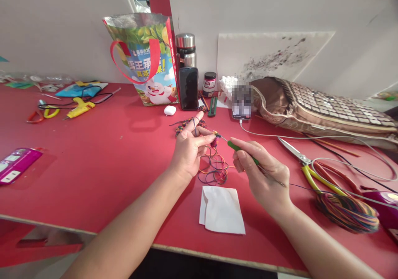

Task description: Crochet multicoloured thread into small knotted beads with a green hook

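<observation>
Between thumb and fingers, my left hand (pixel 189 150) pinches a small multicoloured crocheted piece (pixel 215 139). Dark cord loops round its raised index finger. My right hand (pixel 264 171) grips a crochet hook (pixel 234 145) by its green handle, and the thin metal tip meets the crocheted piece. Loose multicoloured cord (pixel 214 169) lies in tangled loops on the red table below. Behind my left hand rests a darker braided bundle (pixel 180 129), partly hidden by the fingers. A wound hank of multicoloured cord (pixel 348 212) sits at the right, partly over the scissors' handles.
Large scissors (pixel 306 161) lie right of my right hand, crossed by a white charging cable (pixel 267 136). Folded white paper (pixel 222 210) is near the front edge. A shopping bag (pixel 155 63), black phone (pixel 188 89), thermos (pixel 186 47) and beaded bag (pixel 336 105) line the back; a yellow glue gun (pixel 79 107) is left.
</observation>
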{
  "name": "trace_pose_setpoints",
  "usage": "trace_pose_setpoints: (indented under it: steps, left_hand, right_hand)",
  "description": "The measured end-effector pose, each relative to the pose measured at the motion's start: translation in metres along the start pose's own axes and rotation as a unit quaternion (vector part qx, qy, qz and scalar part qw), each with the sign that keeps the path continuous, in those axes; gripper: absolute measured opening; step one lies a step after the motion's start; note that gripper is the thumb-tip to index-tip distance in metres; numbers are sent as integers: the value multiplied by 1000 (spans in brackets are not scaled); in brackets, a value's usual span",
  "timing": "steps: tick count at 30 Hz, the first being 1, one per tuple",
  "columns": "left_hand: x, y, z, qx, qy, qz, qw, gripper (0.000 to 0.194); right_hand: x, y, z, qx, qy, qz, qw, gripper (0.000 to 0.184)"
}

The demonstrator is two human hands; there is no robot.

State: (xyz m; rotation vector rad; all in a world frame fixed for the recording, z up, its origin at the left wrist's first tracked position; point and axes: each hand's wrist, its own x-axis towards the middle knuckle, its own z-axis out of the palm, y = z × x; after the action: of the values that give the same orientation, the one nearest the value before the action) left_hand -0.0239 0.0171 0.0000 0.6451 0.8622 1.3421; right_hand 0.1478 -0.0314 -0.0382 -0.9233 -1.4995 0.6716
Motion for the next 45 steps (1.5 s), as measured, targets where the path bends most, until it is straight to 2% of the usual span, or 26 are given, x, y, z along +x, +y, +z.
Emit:
trace_pose_setpoints:
  steps: [16, 25, 33, 39, 45]
  left_hand:
    - [1, 3, 0, 13, 10, -3, 1000, 106]
    - [4, 3, -3, 54, -13, 28, 998, 107]
    - [8, 4, -6, 88, -7, 50, 995, 100]
    - [10, 5, -8, 130, -32, 79, 988, 91]
    - [14, 4, -14, 159, -60, 91, 981, 66]
  right_hand:
    - [-2, -1, 0, -17, -3, -7, 1000, 33]
    - [-1, -2, -3, -4, -21, -10, 1000, 39]
    - [2, -3, -7, -9, -25, -4, 1000, 38]
    - [4, -6, -12, 43, -36, 15, 998, 39]
    - [13, -6, -24, 85, -68, 40, 993, 32]
